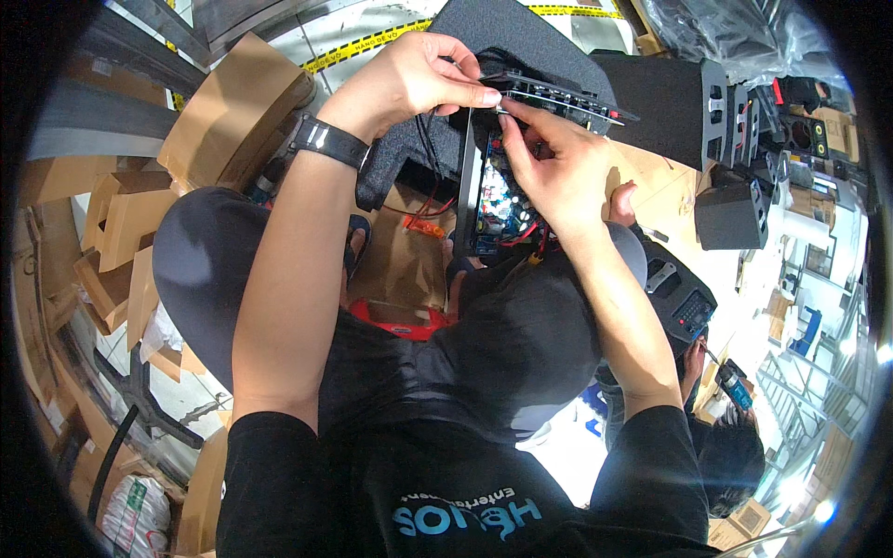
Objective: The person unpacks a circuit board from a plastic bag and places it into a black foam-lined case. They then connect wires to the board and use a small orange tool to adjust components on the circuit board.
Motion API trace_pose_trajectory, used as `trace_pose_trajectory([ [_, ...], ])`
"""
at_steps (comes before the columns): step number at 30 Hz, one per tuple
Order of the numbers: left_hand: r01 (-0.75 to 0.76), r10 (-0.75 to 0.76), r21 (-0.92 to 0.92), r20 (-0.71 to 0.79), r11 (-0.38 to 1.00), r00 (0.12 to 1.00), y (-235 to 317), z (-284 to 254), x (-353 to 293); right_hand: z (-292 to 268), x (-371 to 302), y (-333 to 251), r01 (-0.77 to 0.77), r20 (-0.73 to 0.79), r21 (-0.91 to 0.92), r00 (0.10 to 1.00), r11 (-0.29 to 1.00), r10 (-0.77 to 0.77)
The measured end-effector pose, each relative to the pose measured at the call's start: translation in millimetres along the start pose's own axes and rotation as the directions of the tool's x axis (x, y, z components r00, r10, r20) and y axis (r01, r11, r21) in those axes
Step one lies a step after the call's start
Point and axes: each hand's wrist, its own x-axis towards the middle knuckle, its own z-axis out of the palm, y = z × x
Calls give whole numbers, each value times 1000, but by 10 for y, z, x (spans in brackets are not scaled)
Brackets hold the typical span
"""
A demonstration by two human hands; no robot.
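Left hand point(405, 86): thumb pressed against forefinger at the far left corner of an opened circuit module point(500, 197). Right hand point(566, 172) meets it there, thumb and forefinger nearly together; what either pinches too small to tell. Module at speaker cabinet's point(400, 149) near edge, black cables point(431, 139) alongside.

On your left you have a tall cardboard box point(233, 107), smaller open cartons point(130, 209), a black stand base point(149, 395) and a white-and-green bag point(137, 516). Ahead of you, yellow-and-black tape point(372, 43) crosses the floor. To your right are black speaker cabinets point(665, 102), crumpled plastic sheeting point(716, 42) and a co-worker point(735, 465) near a teal power drill point(736, 386).
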Motion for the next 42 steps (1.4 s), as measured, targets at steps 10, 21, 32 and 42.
trace_pose_trajectory([
  [10, -54, 49, 106, 45, 993, 998, -2, -41, 58, -13, 10, -27, -10, 41, -65, 999, 998, 12],
  [21, -28, 21, 110, 64, 994, 998, 8, -75, 24, 25, 6, -33, -33, 41, -20, 999, 999, 34],
  [32, 9, -40, -193, -157, 981, 987, -127, 202, -135, 46, -14, -5, -13, 26, -31, 1000, 999, 14],
  [42, -45, -7, -159, -313, 986, 950, -166, 343, -149, 19, -11, -60, -70, 41, 22, 997, 997, 69],
])
